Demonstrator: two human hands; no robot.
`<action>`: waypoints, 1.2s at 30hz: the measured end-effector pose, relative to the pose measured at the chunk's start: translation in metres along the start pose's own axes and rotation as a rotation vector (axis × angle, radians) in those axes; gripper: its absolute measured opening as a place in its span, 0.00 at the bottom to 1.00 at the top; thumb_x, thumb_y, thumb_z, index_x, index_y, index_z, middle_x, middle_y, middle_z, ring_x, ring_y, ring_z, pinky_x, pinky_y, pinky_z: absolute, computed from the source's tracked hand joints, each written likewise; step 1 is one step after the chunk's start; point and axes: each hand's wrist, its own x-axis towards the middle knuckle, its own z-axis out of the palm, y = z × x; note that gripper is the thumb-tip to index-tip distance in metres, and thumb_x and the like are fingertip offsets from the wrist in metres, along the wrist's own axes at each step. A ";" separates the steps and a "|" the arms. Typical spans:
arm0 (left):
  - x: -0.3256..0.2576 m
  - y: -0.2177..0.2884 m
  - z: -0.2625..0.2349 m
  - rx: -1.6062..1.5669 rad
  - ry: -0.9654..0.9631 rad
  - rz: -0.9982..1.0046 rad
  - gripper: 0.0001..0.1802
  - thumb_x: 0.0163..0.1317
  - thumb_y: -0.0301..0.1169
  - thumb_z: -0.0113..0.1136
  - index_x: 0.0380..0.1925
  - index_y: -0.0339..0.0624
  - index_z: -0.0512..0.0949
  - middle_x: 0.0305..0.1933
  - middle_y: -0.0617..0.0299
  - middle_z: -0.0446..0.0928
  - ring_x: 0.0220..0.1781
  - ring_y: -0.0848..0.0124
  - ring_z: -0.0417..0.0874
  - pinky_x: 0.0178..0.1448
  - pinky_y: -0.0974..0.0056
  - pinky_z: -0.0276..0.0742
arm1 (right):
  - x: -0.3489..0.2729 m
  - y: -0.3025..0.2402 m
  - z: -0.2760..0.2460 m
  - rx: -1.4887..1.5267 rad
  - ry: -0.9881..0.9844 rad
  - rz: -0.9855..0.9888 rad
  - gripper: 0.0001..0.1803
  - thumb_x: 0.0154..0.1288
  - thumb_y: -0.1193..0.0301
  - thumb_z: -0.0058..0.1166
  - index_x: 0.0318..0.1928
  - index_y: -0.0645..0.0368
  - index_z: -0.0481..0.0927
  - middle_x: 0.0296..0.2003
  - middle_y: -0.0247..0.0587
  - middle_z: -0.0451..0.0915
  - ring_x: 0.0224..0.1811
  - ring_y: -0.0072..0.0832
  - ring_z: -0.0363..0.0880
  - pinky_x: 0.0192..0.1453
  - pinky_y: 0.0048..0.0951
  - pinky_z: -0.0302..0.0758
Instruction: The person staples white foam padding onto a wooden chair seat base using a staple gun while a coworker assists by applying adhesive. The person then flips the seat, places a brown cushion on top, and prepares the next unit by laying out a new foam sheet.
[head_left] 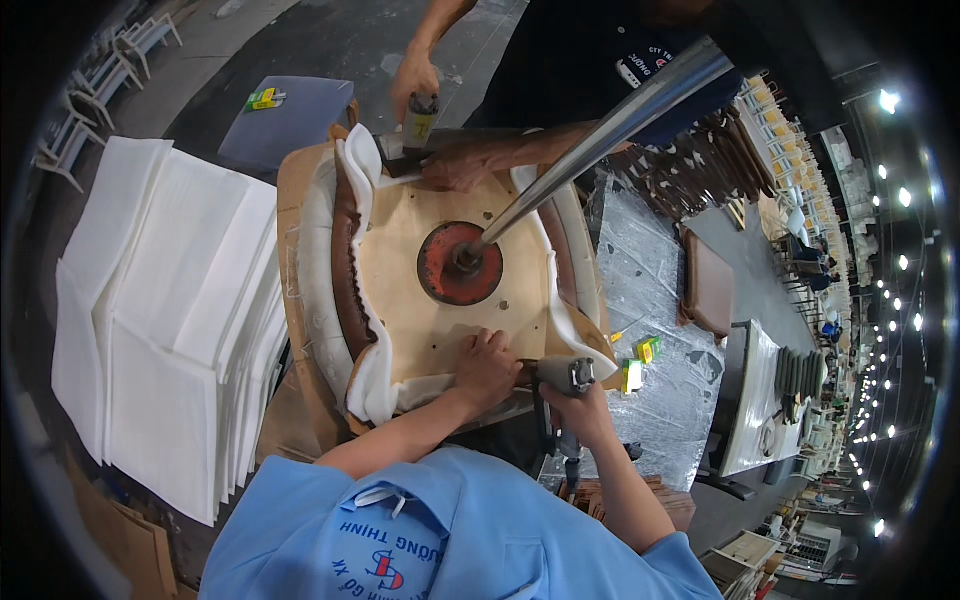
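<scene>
Scene: A person in a blue shirt is looking down at an upturned seat (440,270) lying on a counter (660,300), its plywood underside facing up.
Seat: It is sitting at the counter's left end, with white padding (365,380) and brown cover (348,270) wrapping over its edges.
Left hand (485,368): It is pressing flat on the plywood at the seat's near edge, fingers spread, pinning the fabric and closing on nothing.
Right hand (580,405): Its grip is wrapping fully around a stapler (565,378), whose nose is touching the near edge just beside the left hand.
Press: A red disc (460,263) on a shiny pole (610,125) is bearing on the plywood's middle.
Co-worker: Across the seat, one hand (460,165) is resting on the far edge and the other (415,80) is holding a second tool (420,118).
Nearby: White sheets (170,320) are stacked left of the seat; small staple boxes (640,362) are lying on the counter to its right.
Handling: The plywood is probably stiff and fairly heavy, while the padding looks soft and springy; the rigid edges seem the best hold.
</scene>
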 end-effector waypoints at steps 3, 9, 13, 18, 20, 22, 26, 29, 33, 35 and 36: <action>-0.001 0.000 -0.001 -0.017 0.020 0.021 0.12 0.72 0.39 0.69 0.41 0.43 0.91 0.58 0.55 0.78 0.68 0.53 0.74 0.72 0.44 0.68 | 0.007 -0.004 -0.002 -0.001 -0.026 -0.025 0.14 0.72 0.68 0.74 0.47 0.66 0.87 0.27 0.35 0.86 0.20 0.24 0.83 0.23 0.31 0.74; 0.004 -0.005 -0.004 -0.035 0.059 0.045 0.08 0.70 0.36 0.70 0.41 0.46 0.90 0.54 0.57 0.77 0.64 0.53 0.75 0.69 0.43 0.68 | 0.022 -0.013 0.002 0.038 -0.045 -0.017 0.14 0.71 0.67 0.75 0.47 0.66 0.88 0.29 0.34 0.86 0.20 0.23 0.83 0.24 0.31 0.75; 0.002 -0.008 -0.002 -0.052 0.070 0.040 0.07 0.69 0.36 0.71 0.42 0.48 0.89 0.53 0.58 0.77 0.63 0.53 0.75 0.68 0.42 0.67 | 0.025 -0.016 0.007 -0.011 -0.051 0.008 0.15 0.72 0.66 0.74 0.47 0.66 0.88 0.27 0.35 0.85 0.21 0.24 0.83 0.26 0.32 0.76; 0.004 -0.008 0.002 -0.050 0.093 0.036 0.07 0.69 0.37 0.70 0.41 0.49 0.88 0.52 0.58 0.77 0.63 0.54 0.76 0.67 0.43 0.67 | 0.026 -0.017 0.012 -0.116 -0.015 0.033 0.15 0.72 0.64 0.74 0.46 0.66 0.90 0.25 0.37 0.86 0.21 0.25 0.84 0.28 0.34 0.77; 0.005 -0.008 0.003 -0.048 0.106 0.040 0.06 0.69 0.37 0.70 0.41 0.50 0.89 0.52 0.58 0.77 0.62 0.54 0.75 0.66 0.44 0.67 | 0.026 -0.019 0.012 -0.131 -0.024 0.025 0.15 0.72 0.64 0.75 0.46 0.65 0.90 0.25 0.37 0.86 0.22 0.26 0.84 0.28 0.34 0.77; 0.006 -0.006 0.004 -0.049 0.119 0.046 0.06 0.69 0.37 0.69 0.41 0.50 0.89 0.52 0.58 0.77 0.62 0.54 0.75 0.66 0.44 0.68 | 0.026 -0.018 0.011 -0.140 -0.018 0.021 0.16 0.71 0.64 0.75 0.47 0.65 0.90 0.26 0.36 0.87 0.22 0.26 0.84 0.28 0.34 0.78; 0.012 0.001 0.004 -0.042 0.087 0.044 0.08 0.68 0.36 0.70 0.38 0.45 0.90 0.54 0.57 0.79 0.64 0.53 0.75 0.67 0.46 0.70 | 0.024 -0.005 0.005 -0.063 0.023 -0.033 0.16 0.70 0.65 0.76 0.49 0.65 0.90 0.28 0.37 0.88 0.24 0.25 0.85 0.30 0.34 0.79; 0.014 -0.008 0.003 -0.083 0.049 0.021 0.10 0.71 0.37 0.69 0.39 0.43 0.90 0.54 0.56 0.79 0.65 0.53 0.77 0.67 0.43 0.72 | 0.008 0.012 0.004 -0.030 0.023 -0.037 0.19 0.70 0.66 0.77 0.54 0.64 0.90 0.30 0.37 0.89 0.25 0.24 0.86 0.31 0.33 0.81; 0.021 -0.027 -0.025 -0.406 0.072 -0.090 0.12 0.75 0.37 0.64 0.40 0.39 0.88 0.45 0.50 0.85 0.52 0.51 0.86 0.56 0.44 0.81 | -0.011 0.041 0.014 0.001 0.017 -0.093 0.28 0.70 0.69 0.77 0.67 0.63 0.85 0.42 0.42 0.91 0.34 0.25 0.89 0.38 0.33 0.84; 0.017 -0.032 -0.071 -0.503 0.074 -0.207 0.14 0.77 0.37 0.61 0.40 0.36 0.85 0.36 0.44 0.87 0.38 0.46 0.91 0.47 0.45 0.84 | -0.013 0.045 0.019 0.094 -0.018 0.035 0.32 0.69 0.71 0.77 0.71 0.64 0.81 0.53 0.47 0.92 0.49 0.32 0.92 0.54 0.35 0.86; 0.007 -0.028 -0.087 -0.463 -0.033 -0.223 0.15 0.76 0.39 0.64 0.40 0.37 0.85 0.36 0.46 0.88 0.38 0.47 0.91 0.46 0.46 0.84 | -0.014 0.049 0.020 0.065 0.014 -0.046 0.33 0.69 0.72 0.77 0.71 0.64 0.81 0.54 0.48 0.92 0.52 0.34 0.92 0.57 0.36 0.86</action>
